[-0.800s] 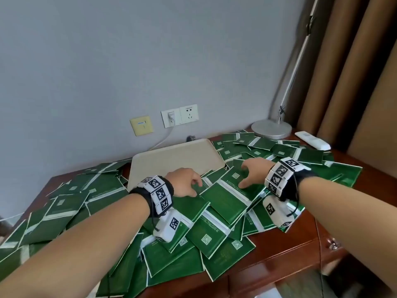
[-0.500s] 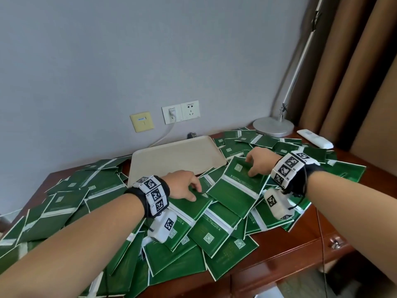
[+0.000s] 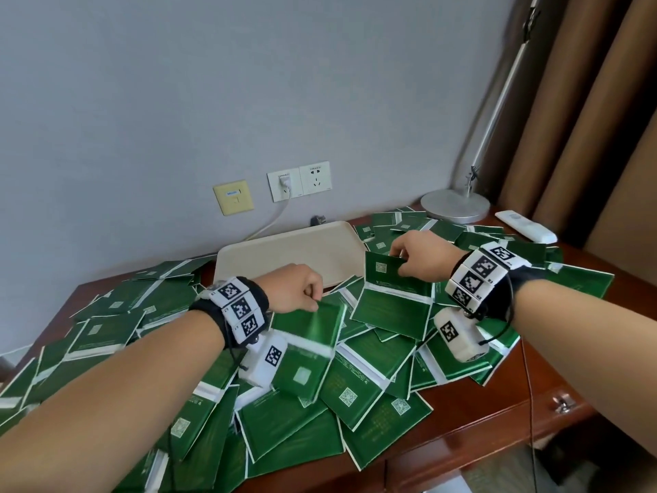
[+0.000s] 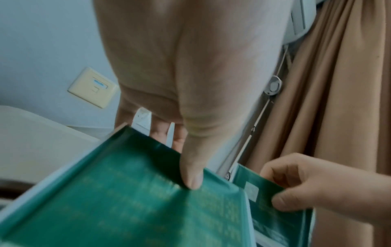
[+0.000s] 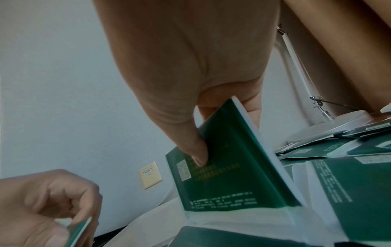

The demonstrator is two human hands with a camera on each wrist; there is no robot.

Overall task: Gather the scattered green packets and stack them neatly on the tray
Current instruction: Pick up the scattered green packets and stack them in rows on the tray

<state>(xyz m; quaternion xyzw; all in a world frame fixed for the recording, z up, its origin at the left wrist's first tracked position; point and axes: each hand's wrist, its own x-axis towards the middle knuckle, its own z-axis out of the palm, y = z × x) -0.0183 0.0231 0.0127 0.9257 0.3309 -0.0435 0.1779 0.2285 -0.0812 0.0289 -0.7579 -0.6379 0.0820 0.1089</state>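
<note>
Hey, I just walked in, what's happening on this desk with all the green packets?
A person is gathering green packets strewn across a wooden desk. The left hand pinches one packet by its top edge, and the right hand holds another packet lifted off the pile. The beige tray by the wall has no neat stack on it yet. A lamp base and a white remote sit at the far right.

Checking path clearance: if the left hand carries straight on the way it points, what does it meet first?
Likely the tray: the left hand, pinching a green packet, points at its near edge. Depth is uncertain.
</note>
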